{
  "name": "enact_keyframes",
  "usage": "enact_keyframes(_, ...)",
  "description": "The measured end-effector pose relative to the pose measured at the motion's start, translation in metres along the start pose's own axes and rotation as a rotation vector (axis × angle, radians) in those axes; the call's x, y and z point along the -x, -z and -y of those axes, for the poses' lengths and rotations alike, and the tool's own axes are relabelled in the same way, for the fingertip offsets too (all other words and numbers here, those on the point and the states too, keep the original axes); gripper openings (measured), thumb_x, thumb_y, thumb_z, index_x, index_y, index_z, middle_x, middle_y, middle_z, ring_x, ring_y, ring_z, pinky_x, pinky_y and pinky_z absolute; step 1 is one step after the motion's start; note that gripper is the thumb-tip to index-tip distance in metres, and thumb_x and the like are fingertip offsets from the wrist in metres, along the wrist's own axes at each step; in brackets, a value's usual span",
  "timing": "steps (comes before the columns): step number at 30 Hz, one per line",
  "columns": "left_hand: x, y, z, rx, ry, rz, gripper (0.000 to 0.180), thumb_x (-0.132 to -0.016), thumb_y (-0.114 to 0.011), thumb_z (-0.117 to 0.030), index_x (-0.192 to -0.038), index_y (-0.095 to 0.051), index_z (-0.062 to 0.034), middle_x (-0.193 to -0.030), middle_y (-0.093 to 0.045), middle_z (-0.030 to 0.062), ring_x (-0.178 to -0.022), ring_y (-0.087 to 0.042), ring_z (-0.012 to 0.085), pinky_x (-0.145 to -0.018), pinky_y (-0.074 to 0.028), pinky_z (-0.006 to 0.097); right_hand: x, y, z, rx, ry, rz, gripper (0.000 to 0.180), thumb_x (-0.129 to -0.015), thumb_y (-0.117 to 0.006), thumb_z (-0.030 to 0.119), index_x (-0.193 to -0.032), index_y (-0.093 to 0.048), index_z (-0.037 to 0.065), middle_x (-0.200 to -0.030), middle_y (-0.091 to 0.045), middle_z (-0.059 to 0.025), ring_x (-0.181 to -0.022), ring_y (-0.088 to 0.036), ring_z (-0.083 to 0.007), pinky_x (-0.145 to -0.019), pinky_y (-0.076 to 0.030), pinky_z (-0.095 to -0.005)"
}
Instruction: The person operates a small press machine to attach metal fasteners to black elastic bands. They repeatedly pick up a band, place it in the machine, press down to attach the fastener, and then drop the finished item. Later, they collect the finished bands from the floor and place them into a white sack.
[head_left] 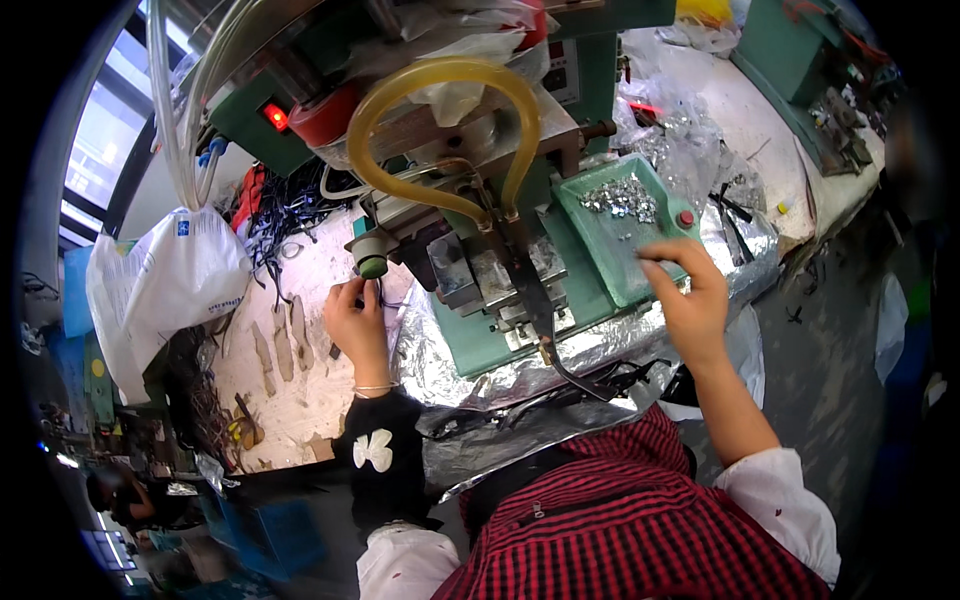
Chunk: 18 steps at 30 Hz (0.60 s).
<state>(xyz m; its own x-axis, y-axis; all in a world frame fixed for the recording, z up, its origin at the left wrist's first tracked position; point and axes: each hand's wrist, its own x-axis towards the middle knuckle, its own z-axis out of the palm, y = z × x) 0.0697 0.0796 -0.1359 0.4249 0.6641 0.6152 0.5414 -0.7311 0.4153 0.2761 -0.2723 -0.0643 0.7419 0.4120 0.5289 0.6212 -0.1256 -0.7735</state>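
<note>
Both hands are up at the bench. The right hand hovers over the near right side of a shallow green rectangular tray, its thumb and forefinger drawn close together; I can't tell whether anything sits between them. The left hand has its fingers bent just below a round green push-button on a pale housing, and whether the fingertips touch it I can't make out.

The tray lies to the right of the press, with a heap of small shiny silver metal pieces at its far end. Just beside its right edge is a round red button. Left of the tray, a long dark strip runs down over a grey metal block, and a thick yellow translucent tube loops above.

Crinkled silver foil covers the bench around the press's green base. Farther left, a tangle of thin black cords lies behind a few flat greyish strips, beside a bulging white plastic bag. A red lit switch glows on the machine. The person wears a red-and-black checked apron.
</note>
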Motion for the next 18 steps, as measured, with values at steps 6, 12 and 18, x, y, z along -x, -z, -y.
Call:
enact_keyframes(6, 0.016, -0.001, -0.034, 0.757, 0.249, 0.038, 0.011, -0.096, -0.064, -0.004, -0.101, -0.063, 0.0042, -0.088, -0.067, 0.0044, -0.077, -0.064, 0.0095, -0.068, -0.051, 0.024, -0.035, -0.067, 0.043, -0.262, 0.05, 0.006, 0.031, -0.076, -0.074, 0.002, -0.106, -0.067, 0.002, -0.089, -0.068, -0.0106, -0.087, -0.066, -0.0235, -0.082, -0.049, -0.0331)
enact_keyframes(12, 0.02, 0.05, -0.097, 0.864, 0.189, -0.145, 0.01, -0.099, -0.062, -0.009, -0.096, -0.064, 0.0007, -0.087, -0.071, 0.0074, -0.076, -0.064, 0.0092, -0.065, -0.049, 0.02, -0.025, -0.081, 0.045, -0.366, -0.083, -0.018, 0.055, -0.077, -0.076, 0.004, -0.127, -0.053, 0.0, -0.09, -0.069, -0.0098, -0.091, -0.066, -0.0188, -0.087, -0.048, -0.0306)
enact_keyframes(18, 0.012, 0.103, -0.161, 0.788, -0.307, -0.357, 0.01, -0.095, -0.056, 0.005, -0.104, -0.059, 0.0077, -0.096, -0.07, 0.0255, -0.077, -0.069, 0.0234, -0.073, -0.057, 0.033, -0.031, -0.08, 0.077, -0.572, -0.181, 0.059, 0.061, -0.079, -0.072, 0.001, -0.133, -0.046, -0.003, -0.093, -0.068, -0.0118, -0.101, -0.063, -0.02, -0.094, -0.046, -0.0327)
